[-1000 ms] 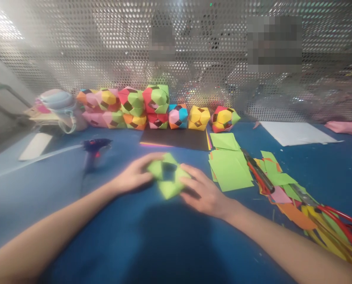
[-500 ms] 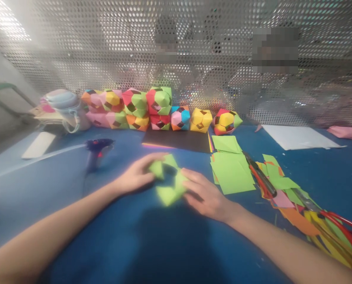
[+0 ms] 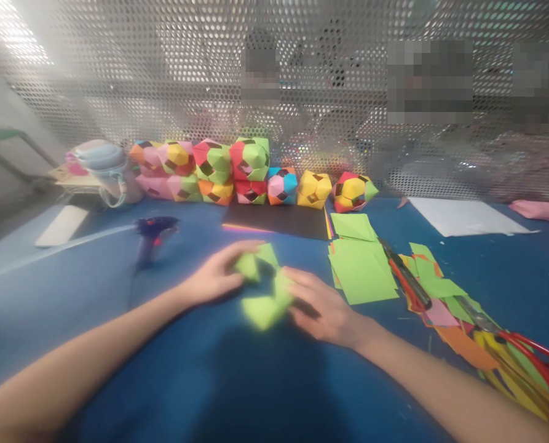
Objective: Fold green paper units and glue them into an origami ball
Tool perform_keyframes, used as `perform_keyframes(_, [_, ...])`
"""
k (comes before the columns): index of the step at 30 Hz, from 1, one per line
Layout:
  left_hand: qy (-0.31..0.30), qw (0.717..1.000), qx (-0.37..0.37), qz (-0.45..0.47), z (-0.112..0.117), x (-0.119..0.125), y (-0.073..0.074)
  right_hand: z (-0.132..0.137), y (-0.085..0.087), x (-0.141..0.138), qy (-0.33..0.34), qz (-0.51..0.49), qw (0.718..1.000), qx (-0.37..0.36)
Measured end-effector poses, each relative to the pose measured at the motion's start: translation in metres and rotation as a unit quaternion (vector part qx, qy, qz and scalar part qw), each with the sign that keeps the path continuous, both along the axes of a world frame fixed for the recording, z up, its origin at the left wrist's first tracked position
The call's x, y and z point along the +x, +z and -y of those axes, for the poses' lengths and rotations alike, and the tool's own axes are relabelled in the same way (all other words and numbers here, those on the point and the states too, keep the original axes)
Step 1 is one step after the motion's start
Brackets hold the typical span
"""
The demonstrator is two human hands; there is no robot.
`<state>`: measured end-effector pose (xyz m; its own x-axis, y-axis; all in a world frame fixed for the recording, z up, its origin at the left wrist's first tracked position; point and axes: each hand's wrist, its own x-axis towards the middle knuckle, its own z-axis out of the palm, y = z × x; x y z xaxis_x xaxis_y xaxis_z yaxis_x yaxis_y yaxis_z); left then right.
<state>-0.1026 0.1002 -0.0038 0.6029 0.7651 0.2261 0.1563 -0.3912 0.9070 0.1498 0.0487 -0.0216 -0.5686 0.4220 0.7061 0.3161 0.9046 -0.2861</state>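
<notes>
Between my hands is a green folded-paper piece [image 3: 281, 289], joined in an open ring with dark blue table showing through its middle. My left hand [image 3: 219, 269] grips its upper left part, fingers curled over the top and thumb beneath. On the right side, my right hand [image 3: 321, 304] pinches the piece with bent fingers. The green paper is blurred, so its folds and joins are hard to make out. Just right of my right hand lies a stack of green paper squares [image 3: 364, 271], with a few orange edges showing.
Several colourful folded-paper balls [image 3: 249, 159] line the back by a perforated metal screen [image 3: 186, 74]. Black paper sheets [image 3: 274, 218] lie before them. A glue gun [image 3: 154, 231] stands at left. A utility knife [image 3: 407, 280], scissors [image 3: 532, 347] and paper strips [image 3: 468, 344] lie at right.
The green piece has shifted slightly, its lower flap tilting a little down and left. Both hands keep their hold on it in nearly the same place.
</notes>
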Motion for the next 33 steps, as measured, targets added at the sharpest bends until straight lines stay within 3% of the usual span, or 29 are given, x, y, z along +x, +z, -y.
perform_keyframes(17, [-0.013,1.0,-0.015,-0.011,-0.002,-0.001,-0.007,-0.001,-0.001,-0.003,-0.036,-0.009,0.999,-0.002])
perform_keyframes(24, [-0.013,0.998,-0.028,-0.05,-0.001,-0.002,0.0,-0.001,-0.003,-0.002,-0.025,-0.021,0.999,-0.022])
perform_keyframes(28, [-0.033,0.994,0.013,-0.101,0.0,-0.002,0.004,-0.001,-0.005,0.0,-0.006,-0.017,0.999,-0.034])
perform_keyframes(33, [-0.054,0.993,0.056,-0.086,-0.001,-0.002,0.0,0.0,-0.003,0.0,-0.009,-0.015,0.999,-0.039])
